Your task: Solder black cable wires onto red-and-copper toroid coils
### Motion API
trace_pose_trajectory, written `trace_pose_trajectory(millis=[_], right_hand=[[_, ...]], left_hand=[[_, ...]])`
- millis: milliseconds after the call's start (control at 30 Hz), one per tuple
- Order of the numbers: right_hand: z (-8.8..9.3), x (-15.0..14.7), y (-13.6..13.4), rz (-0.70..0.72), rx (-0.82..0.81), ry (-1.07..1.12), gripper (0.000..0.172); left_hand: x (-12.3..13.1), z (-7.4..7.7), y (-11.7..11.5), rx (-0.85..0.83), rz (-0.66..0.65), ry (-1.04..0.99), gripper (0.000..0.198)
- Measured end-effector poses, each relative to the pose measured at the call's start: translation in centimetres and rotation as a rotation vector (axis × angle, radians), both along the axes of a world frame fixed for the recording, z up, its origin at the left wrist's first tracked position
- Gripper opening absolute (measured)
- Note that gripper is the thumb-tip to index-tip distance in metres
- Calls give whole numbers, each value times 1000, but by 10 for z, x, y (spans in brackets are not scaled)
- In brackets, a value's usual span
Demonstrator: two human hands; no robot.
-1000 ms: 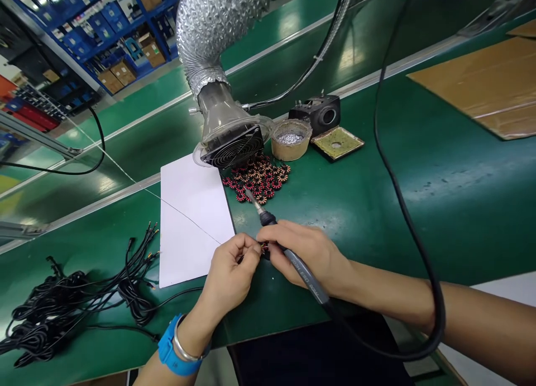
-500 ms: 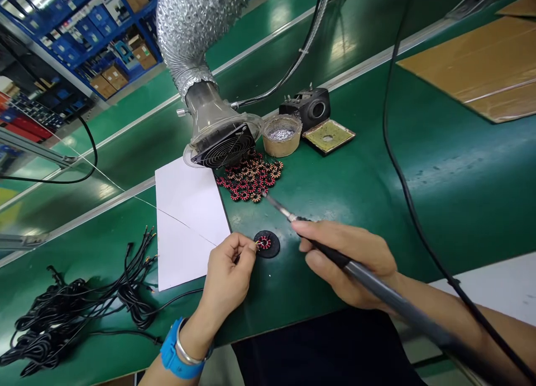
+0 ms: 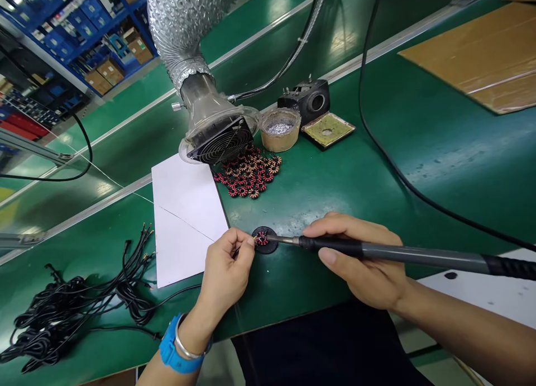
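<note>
My right hand grips a soldering iron lying nearly level, its tip at a small red-and-black wound coil. The coil rests on a round black disc on the green bench. From the left, my left hand pinches the end of a black cable, with thin wires reaching the coil. A thin solder wire runs from the upper left toward my left hand; whether the fingers hold it too, I cannot tell. Beyond the disc lies a heap of similar coils.
A fume extractor on a silver duct hangs over the coils. Behind stand a tub of shiny solder bits, a black iron stand and a yellow sponge tray. White board, black cables and cardboard lie around.
The soldering iron has swung from pointing at the coil heap down to the coil on the disc, its handle now nearly level. My left hand stays beside the coil.
</note>
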State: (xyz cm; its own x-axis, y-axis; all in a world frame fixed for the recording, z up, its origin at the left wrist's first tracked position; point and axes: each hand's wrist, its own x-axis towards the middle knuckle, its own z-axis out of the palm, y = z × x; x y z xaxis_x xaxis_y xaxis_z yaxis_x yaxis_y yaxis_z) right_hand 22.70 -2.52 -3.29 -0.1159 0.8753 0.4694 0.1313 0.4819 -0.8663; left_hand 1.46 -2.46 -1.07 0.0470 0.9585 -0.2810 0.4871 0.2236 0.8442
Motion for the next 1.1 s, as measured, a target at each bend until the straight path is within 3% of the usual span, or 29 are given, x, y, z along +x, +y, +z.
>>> trace_pose_trajectory(millis=[1100], right_hand=[[10,-3,0,42,66,-23,19]], left_hand=[[1,1,-1,5,-31,39,24]])
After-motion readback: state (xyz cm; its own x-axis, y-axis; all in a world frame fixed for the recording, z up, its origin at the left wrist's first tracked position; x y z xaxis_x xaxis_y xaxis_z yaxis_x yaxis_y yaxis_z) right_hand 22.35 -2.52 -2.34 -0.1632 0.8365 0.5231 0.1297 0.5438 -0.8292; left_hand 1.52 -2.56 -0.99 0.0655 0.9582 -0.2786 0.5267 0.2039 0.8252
